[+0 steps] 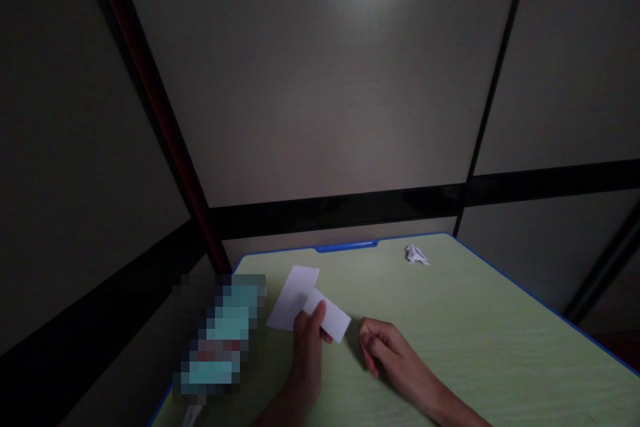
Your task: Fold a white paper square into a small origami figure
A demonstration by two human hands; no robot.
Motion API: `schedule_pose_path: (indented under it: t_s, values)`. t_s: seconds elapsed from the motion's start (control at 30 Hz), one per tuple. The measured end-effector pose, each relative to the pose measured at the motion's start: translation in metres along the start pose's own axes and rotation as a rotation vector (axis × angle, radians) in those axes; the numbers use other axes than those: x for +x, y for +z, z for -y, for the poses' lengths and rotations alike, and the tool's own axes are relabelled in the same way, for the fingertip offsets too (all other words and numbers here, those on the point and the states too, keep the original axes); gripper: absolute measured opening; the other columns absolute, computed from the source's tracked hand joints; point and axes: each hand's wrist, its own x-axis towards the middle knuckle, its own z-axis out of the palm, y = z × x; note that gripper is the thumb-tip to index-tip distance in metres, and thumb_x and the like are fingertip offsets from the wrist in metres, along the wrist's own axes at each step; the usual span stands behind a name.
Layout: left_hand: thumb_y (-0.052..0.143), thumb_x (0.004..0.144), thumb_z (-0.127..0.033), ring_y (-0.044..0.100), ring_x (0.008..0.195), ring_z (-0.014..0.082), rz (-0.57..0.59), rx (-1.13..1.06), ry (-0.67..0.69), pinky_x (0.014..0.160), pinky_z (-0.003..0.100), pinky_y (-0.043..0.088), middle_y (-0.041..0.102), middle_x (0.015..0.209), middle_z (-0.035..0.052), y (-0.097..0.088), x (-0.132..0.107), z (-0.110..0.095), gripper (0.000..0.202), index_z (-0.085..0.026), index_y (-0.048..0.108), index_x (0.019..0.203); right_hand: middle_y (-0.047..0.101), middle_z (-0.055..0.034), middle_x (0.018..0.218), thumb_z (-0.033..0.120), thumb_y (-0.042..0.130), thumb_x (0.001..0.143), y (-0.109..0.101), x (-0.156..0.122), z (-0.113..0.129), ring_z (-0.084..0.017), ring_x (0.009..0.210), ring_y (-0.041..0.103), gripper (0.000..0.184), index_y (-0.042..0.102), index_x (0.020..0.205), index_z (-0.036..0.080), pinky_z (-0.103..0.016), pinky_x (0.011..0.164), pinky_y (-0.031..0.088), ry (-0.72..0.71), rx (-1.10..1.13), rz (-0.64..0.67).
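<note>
A white sheet of paper (293,297) lies on the pale green table (460,333), with a smaller folded white strip (336,321) crossing it at an angle. My left hand (309,340) pinches the folded strip, thumb on top. To the right of the strip rests my right hand (383,347), its fingers curled inward, apart from the paper and holding nothing that I can see.
A small folded white paper figure (415,254) sits near the far edge of the table. A blurred-out teal and white object (223,337) stands at the left edge. The table has a blue rim (346,246) and stands against grey wall panels.
</note>
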Motion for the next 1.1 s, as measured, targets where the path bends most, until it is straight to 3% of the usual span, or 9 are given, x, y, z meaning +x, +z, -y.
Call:
schedule_pose_path:
  t_s: [0.1,0.2,0.33,0.6,0.93,1.1]
  values:
    - [0.054,0.058,-0.031,0.036,0.035,0.0055,-0.011,0.055,-0.007,0.036,0.018,0.026,0.038,0.037,-0.0077,0.004,-0.001,-0.003,0.023,-0.015,0.04,0.049,0.036,0.0063,0.038,0.023,0.035,0.073,0.0,0.0,0.002,-0.006,0.038,0.03,0.025,0.038,0.048,0.017,-0.019,0.04,0.024,0.019,0.042,-0.049]
    - [0.054,0.058,-0.032,0.038,0.035,0.0061,0.178,0.138,-0.077,0.034,0.018,0.026,0.042,0.037,-0.0059,0.01,-0.008,-0.006,0.022,-0.013,0.044,0.05,0.038,0.0056,0.042,0.03,0.039,0.072,0.0,0.0,0.003,-0.007,0.041,0.033,0.025,0.039,0.052,0.016,-0.019,0.042,0.024,0.003,0.072,-0.065]
    - [0.055,0.057,-0.032,0.041,0.035,0.007,0.277,0.141,-0.149,0.034,0.018,0.028,0.044,0.038,-0.005,0.012,-0.014,-0.006,0.022,-0.013,0.046,0.052,0.04,0.0045,0.044,0.036,0.043,0.071,0.0,0.001,0.0,-0.007,0.042,0.034,0.028,0.041,0.052,0.015,-0.019,0.043,0.023,0.007,0.137,0.0]
    - [0.051,0.062,-0.036,0.042,0.035,0.0059,0.625,0.095,-0.113,0.032,0.016,0.029,0.051,0.045,-0.0016,0.009,-0.01,-0.006,0.025,-0.012,0.05,0.067,0.048,0.001,0.046,0.037,0.046,0.068,-0.001,0.006,-0.004,-0.011,0.043,0.047,0.027,0.043,0.054,0.014,-0.021,0.044,0.029,0.04,0.527,0.066]
    - [0.052,0.059,-0.041,0.04,0.032,0.0048,0.651,0.154,-0.093,0.03,0.015,0.03,0.052,0.046,-0.0016,0.01,-0.007,-0.005,0.038,-0.011,0.048,0.081,0.05,-0.0007,0.049,0.04,0.045,0.068,-0.001,0.007,-0.003,-0.012,0.046,0.048,0.03,0.049,0.058,0.011,-0.021,0.043,0.027,0.044,0.435,0.092]
    - [0.055,0.057,-0.037,0.036,0.034,0.0031,0.6,0.163,-0.027,0.031,0.014,0.029,0.046,0.046,-0.0042,0.009,-0.007,-0.008,0.032,-0.011,0.049,0.075,0.036,0.0066,0.041,0.035,0.051,0.065,-0.006,0.009,-0.006,-0.006,0.039,0.034,0.024,0.044,0.055,0.014,-0.019,0.04,0.021,0.041,0.328,-0.054]
